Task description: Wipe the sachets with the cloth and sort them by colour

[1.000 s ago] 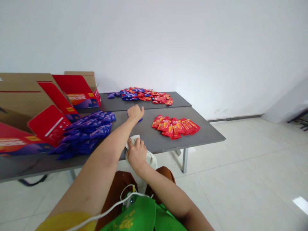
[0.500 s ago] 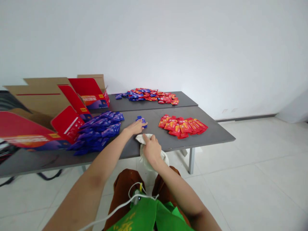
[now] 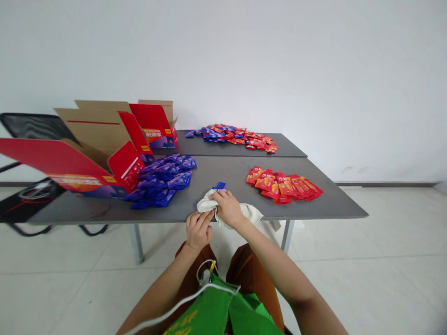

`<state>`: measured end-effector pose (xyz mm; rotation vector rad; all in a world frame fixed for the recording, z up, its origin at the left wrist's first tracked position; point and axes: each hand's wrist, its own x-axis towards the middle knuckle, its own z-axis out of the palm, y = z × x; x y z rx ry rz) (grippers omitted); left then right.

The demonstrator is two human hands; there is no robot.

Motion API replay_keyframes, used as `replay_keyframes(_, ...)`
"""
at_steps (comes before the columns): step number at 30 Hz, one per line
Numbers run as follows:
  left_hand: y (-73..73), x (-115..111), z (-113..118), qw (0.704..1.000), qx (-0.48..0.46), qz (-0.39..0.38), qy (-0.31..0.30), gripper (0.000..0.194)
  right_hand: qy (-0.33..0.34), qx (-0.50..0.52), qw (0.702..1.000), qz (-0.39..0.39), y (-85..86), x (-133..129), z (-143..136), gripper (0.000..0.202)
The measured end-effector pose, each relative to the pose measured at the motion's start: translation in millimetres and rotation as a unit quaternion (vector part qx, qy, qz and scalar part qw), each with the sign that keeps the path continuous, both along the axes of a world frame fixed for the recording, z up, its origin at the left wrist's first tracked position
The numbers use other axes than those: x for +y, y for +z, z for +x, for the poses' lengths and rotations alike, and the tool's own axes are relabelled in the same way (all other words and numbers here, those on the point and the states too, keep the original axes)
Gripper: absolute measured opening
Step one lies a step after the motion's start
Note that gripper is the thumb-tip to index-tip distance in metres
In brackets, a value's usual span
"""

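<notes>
My right hand (image 3: 227, 209) is closed over a crumpled white cloth (image 3: 252, 213) and presses it to the tabletop near the front edge. Just beyond its fingers, the end of a blue sachet (image 3: 220, 186) sticks out; cloth and hand hide the rest. At the table's edge lies my left hand (image 3: 199, 229), its fingers stretched out side by side, with the tips touching the near side of the cloth. To their left is a heap of blue sachets (image 3: 164, 179). Red sachets (image 3: 282, 185) are spread in overlapping rows to the right.
Open red cartons (image 3: 87, 170) with raised flaps stand at the left of the grey table (image 3: 223, 165). Farther back lies a mixed pile of blue and red sachets (image 3: 237, 136). A black chair (image 3: 38, 126) is at the far left, and a white cable (image 3: 181, 302) crosses my front.
My left hand has drawn back from the blue sachet to the table's front edge. My right hand has brought the cloth forward over the sachet. The view has shifted left.
</notes>
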<state>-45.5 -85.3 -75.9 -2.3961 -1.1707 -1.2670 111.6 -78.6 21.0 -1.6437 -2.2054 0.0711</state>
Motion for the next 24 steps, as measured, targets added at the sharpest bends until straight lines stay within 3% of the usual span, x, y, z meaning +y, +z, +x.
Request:
replay_keyframes(3,-7.7,1,11,0.998,-0.013,-0.004,0.063,0.032,-0.067,-0.042,0.997,-0.028,0.9,19,-3,0.033)
replay_keyframes(5,-3.9,-1,18,0.995,-0.01,-0.012,0.094,0.027,-0.126,-0.067,0.989,-0.05,8.4,35,3,0.038)
replay_keyframes(7,1.4,-5,21,0.994,-0.001,-0.013,0.109,0.025,-0.138,-0.097,0.983,-0.068,16.9,47,10,0.04)
replay_keyframes(10,7.9,-10,22,0.993,0.023,-0.013,0.111,0.028,-0.053,-0.13,0.989,-0.053,21.6,43,14,0.039)
replay_keyframes(13,15.8,-14,23,0.99,0.05,-0.039,0.124,0.028,0.083,-0.127,0.988,-0.022,13.2,22,9,0.033)
replay_keyframes(15,23.3,-15,25,0.985,0.072,-0.068,0.141,0.026,0.132,-0.105,0.986,-0.016,5.8,13,5,0.029)
replay_keyframes(17,31.7,-15,27,0.979,0.098,-0.092,0.153,0.024,0.099,-0.079,0.992,-0.007,2.4,16,4,0.03)
replay_keyframes(21,45.4,-14,25,0.971,0.152,-0.115,0.147,0.024,-0.037,-0.064,0.997,-0.018,9.6,50,11,0.037)
replay_keyframes(24,50.7,-15,21,0.966,0.168,-0.127,0.147,0.024,-0.024,-0.068,0.997,-0.027,14.8,62,19,0.039)
